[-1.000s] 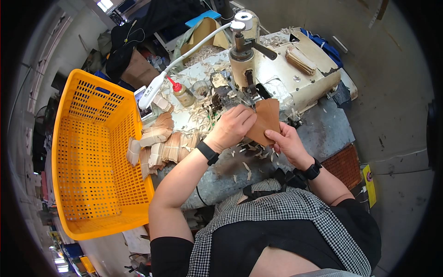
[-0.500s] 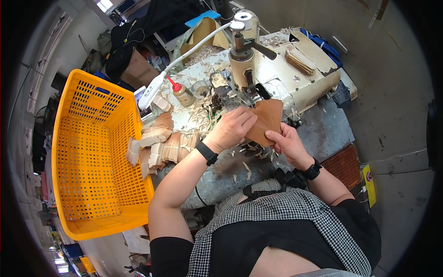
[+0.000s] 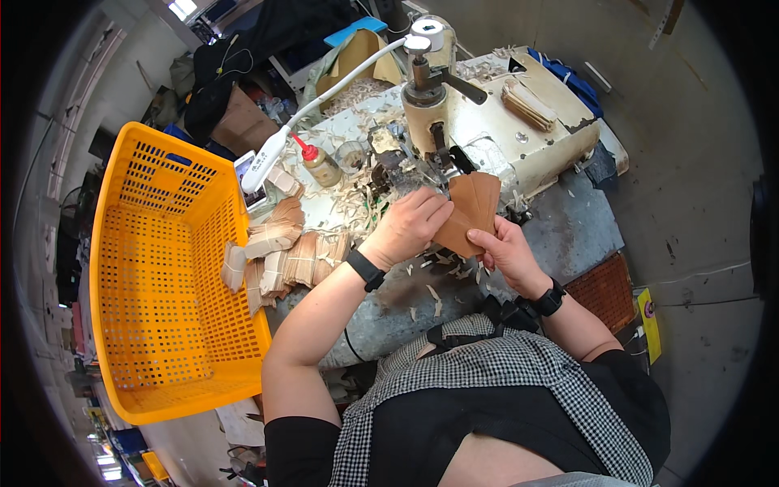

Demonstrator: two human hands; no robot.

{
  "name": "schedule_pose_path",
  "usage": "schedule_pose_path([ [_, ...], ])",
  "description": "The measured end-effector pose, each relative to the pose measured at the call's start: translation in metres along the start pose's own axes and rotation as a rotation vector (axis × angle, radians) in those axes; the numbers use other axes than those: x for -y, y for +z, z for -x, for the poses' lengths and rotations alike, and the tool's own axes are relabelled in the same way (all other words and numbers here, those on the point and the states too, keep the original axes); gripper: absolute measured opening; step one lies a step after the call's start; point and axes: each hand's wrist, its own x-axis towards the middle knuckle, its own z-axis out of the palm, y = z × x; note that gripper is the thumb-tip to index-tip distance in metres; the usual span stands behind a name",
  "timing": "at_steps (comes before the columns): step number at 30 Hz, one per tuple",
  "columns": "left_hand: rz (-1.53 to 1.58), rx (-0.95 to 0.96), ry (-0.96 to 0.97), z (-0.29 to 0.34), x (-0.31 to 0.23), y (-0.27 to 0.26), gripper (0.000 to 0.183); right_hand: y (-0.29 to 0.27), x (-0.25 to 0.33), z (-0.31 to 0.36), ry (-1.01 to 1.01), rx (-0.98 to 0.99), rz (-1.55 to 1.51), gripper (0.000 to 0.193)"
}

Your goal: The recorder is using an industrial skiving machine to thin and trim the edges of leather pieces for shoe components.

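Fanned brown leather pieces point(image 3: 472, 207) lie between my hands, just in front of the head of a cream skiving machine point(image 3: 426, 122). My right hand point(image 3: 507, 252) grips the fan at its lower right, thumb on top. At the left edge of the fan, my left hand point(image 3: 414, 223) is closed with its fingers pinched on the leather, close to the machine's working point. The fingertips of the left hand are partly hidden. Bundles of tan leather pieces point(image 3: 302, 260), some tied with string, lie left of my left forearm.
A yellow plastic basket point(image 3: 174, 390) stands at the left. Behind the bundles are a red-capped bottle point(image 3: 323, 168) and a white bendable lamp point(image 3: 272, 154). Pale leather scraps point(image 3: 365, 191) litter the table. Another bundle point(image 3: 527, 107) rests on the machine's cream housing.
The leather fan has spread and tilted slightly at its upper end. Both hands stay nearly in the same place.
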Motion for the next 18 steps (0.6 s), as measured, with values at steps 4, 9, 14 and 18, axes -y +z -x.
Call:
schedule_pose_path([
  [4,0.005,0.003,-0.008,-0.0014,-0.0015,-0.0011,0.051,-0.0002,-0.0007,-0.0008,-0.002,-0.002,0.001,0.029],
  [9,0.003,-0.003,-0.014,-0.0003,-0.0018,-0.0007,0.051,-0.0010,-0.0019,-0.0009,0.002,-0.003,0.014,0.029],
  [14,-0.001,-0.025,-0.014,0.0016,-0.0011,0.0015,0.051,-0.0002,-0.0028,-0.0008,0.005,-0.007,0.010,0.029],
  [18,-0.005,-0.028,-0.015,0.0018,-0.0014,0.0022,0.052,-0.0014,-0.0048,-0.0015,0.005,-0.016,0.005,0.029],
])
